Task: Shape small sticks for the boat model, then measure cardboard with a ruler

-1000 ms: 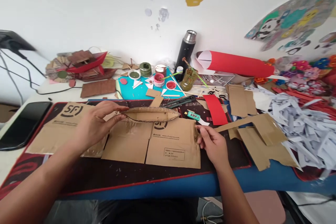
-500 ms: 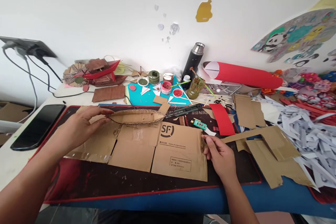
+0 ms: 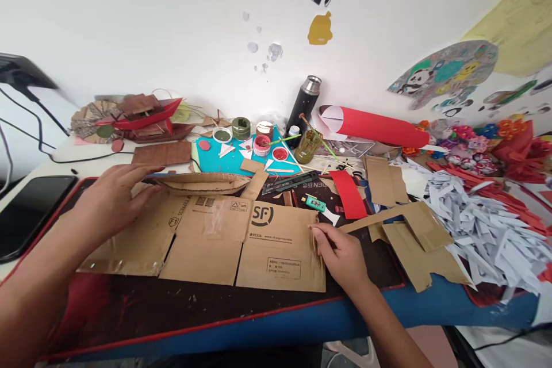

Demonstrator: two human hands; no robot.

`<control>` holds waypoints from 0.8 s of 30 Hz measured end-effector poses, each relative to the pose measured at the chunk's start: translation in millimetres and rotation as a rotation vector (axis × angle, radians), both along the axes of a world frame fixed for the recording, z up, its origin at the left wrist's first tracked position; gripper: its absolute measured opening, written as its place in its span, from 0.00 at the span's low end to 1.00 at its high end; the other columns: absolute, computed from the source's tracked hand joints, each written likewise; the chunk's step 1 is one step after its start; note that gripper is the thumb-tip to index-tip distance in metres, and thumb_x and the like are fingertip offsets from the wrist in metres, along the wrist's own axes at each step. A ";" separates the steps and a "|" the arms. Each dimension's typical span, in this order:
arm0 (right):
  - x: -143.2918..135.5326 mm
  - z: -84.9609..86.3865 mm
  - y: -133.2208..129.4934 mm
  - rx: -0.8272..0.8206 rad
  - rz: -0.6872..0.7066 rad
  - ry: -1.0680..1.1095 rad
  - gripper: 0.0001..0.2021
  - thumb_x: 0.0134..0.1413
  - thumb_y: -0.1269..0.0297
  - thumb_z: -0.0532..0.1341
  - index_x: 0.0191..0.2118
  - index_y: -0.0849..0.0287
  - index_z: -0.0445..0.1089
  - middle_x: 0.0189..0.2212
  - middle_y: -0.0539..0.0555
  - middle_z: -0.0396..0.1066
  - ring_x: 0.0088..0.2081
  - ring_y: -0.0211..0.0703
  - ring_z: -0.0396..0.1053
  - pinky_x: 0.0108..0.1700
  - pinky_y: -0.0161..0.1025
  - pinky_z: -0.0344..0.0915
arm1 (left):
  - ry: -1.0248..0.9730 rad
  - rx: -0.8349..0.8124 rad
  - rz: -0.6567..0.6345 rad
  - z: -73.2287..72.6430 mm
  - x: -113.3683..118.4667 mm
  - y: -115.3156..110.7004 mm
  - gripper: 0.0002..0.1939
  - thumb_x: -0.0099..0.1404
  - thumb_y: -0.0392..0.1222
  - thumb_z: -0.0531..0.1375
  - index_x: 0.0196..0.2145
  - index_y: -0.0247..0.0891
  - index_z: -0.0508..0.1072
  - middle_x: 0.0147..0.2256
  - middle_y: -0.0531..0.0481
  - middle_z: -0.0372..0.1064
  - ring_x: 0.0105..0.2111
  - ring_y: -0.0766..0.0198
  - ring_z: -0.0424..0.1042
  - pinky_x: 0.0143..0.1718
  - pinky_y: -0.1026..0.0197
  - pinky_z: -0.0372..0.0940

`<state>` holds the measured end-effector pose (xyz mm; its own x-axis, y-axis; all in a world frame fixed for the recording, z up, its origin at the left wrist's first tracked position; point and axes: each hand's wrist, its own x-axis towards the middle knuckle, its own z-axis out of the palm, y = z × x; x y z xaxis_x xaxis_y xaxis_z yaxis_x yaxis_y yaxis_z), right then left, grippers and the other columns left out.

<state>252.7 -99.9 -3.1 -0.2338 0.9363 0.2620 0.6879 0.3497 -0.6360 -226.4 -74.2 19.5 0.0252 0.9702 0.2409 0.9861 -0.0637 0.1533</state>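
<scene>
My left hand [image 3: 112,194] pinches the left tip of a small cardboard boat hull [image 3: 204,184], long, pointed and open-topped. The hull is above the back edge of a flattened cardboard box [image 3: 202,259], which is creased into panels and printed with "SF". At the box's right edge, my right hand [image 3: 342,250] has its thumb and fingers closed on the cardboard; some fingertips are hidden. A box cutter [image 3: 290,183] and a small green-labelled item [image 3: 313,203] lie just behind the box.
Cardboard scraps [image 3: 422,241] and a heap of white paper strips [image 3: 491,224] cover the right side. Paint pots [image 3: 262,145], a thermos [image 3: 304,104] and a red roll [image 3: 379,126] stand or lie along the wall. Brown-red model boats [image 3: 150,118] sit back left, a phone [image 3: 32,215] far left.
My head view has turned to the right. My left hand has shifted the hull slightly back and left, uncovering more print on the box. My right hand stays at the box's right edge.
</scene>
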 end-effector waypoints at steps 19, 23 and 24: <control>-38.0 20.9 54.1 -0.217 0.132 -0.594 0.13 0.75 0.54 0.61 0.50 0.53 0.80 0.48 0.54 0.84 0.47 0.53 0.82 0.42 0.43 0.69 | 0.011 -0.180 -0.879 -36.7 155.7 -60.5 0.47 0.65 0.68 0.67 0.73 0.42 0.63 0.74 0.37 0.58 0.72 0.42 0.60 0.73 0.40 0.52; -34.0 18.3 49.5 -0.264 0.137 -0.536 0.11 0.75 0.55 0.62 0.49 0.53 0.80 0.46 0.53 0.85 0.46 0.53 0.82 0.42 0.43 0.69 | 0.020 -0.087 -0.896 -31.9 155.4 -68.3 0.35 0.73 0.64 0.61 0.67 0.39 0.71 0.70 0.38 0.67 0.68 0.44 0.67 0.70 0.45 0.59; -33.2 17.5 48.7 -0.266 0.140 -0.524 0.11 0.74 0.55 0.62 0.50 0.52 0.80 0.47 0.53 0.85 0.46 0.53 0.82 0.43 0.43 0.69 | 0.028 -0.055 -0.900 -30.6 155.3 -70.9 0.32 0.75 0.62 0.60 0.66 0.38 0.73 0.68 0.39 0.69 0.67 0.45 0.69 0.69 0.47 0.61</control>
<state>219.4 -51.2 14.4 -0.3945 0.9049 -0.1599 0.8920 0.3353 -0.3032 -71.1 -145.1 -11.1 0.7859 0.5909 0.1824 0.5702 -0.8066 0.1559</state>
